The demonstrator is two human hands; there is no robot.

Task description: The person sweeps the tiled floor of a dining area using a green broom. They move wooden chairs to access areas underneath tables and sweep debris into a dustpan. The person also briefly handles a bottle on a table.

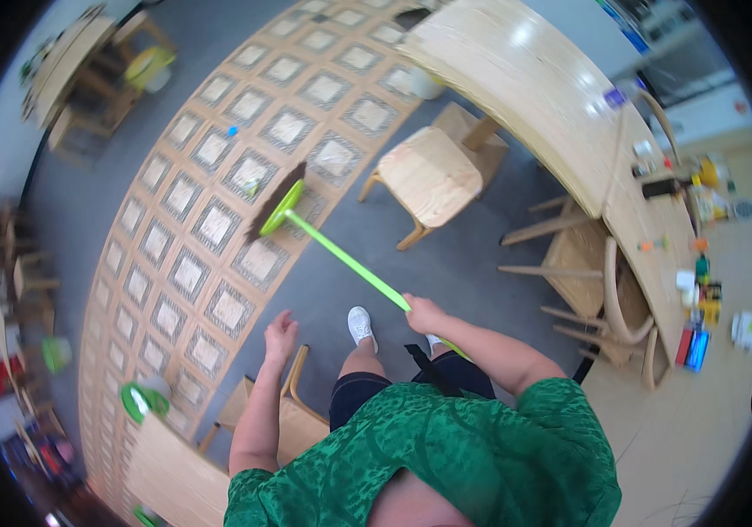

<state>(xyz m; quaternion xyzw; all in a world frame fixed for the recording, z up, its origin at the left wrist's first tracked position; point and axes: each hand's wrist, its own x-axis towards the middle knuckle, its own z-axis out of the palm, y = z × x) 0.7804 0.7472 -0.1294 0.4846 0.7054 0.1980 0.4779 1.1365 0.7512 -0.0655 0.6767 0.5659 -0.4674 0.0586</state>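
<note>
My right hand (426,316) is wrapped round the light green handle of a broom (350,261). The handle slants away to the far left, where the broom's green head (283,207) with dark brown bristles rests on the patterned tile strip (220,222). My left hand (281,336) hangs in the air over the floor at left, fingers loosely bent and nothing in them. Just beyond the bristles lies a small greenish scrap (252,186). Farther off, a small blue round thing (233,132) is on the tiles.
A wooden chair (433,176) stands ahead, beside a long curved wooden table (517,66). More wooden armchairs (582,272) line its right part. Bottles and small items (701,290) crowd the right side. Behind my left arm are another chair (301,426), a green-rimmed bin (143,400) and a tabletop (174,470).
</note>
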